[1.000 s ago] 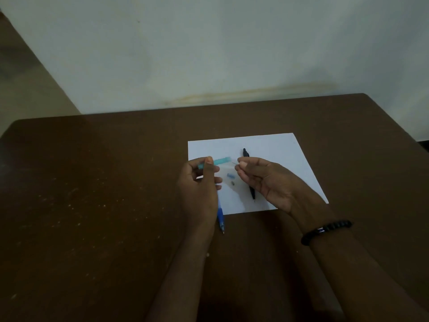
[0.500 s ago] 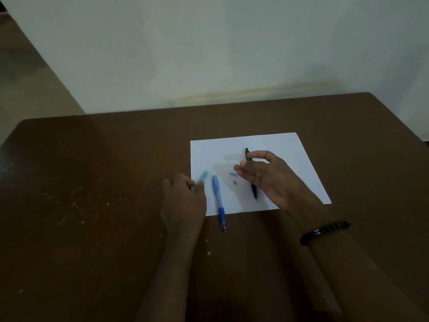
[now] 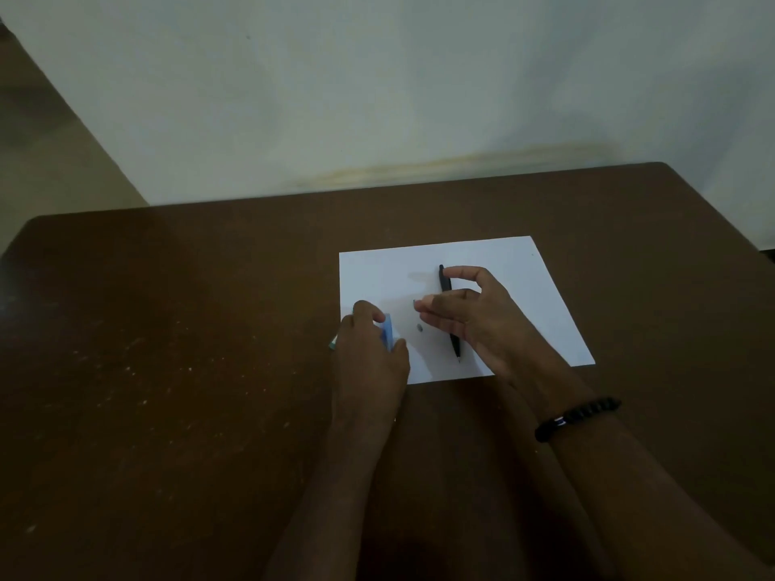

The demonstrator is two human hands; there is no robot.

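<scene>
A white sheet of paper (image 3: pixel 511 283) lies on the brown table (image 3: pixel 188 371). My left hand (image 3: pixel 369 358) is at the sheet's left edge, its fingers curled round a blue pen (image 3: pixel 388 329). A teal piece (image 3: pixel 333 343) peeks out at the hand's left side. My right hand (image 3: pixel 474 316) hovers over a black pen (image 3: pixel 444 283) that lies on the sheet, with its thumb and fingertips close together at a tiny dark bit (image 3: pixel 415 303). Whether they pinch it is unclear. A small grey piece (image 3: pixel 419 327) lies on the paper between my hands.
A pale wall (image 3: pixel 377 98) rises just behind the table's far edge. A black bead bracelet (image 3: pixel 574 417) sits on my right wrist. The table's left half is bare and scuffed.
My left hand lowered the teal piece to the table's surface, then moved right and took hold of the blue pen. My right hand came down toward the small pieces on the paper.
</scene>
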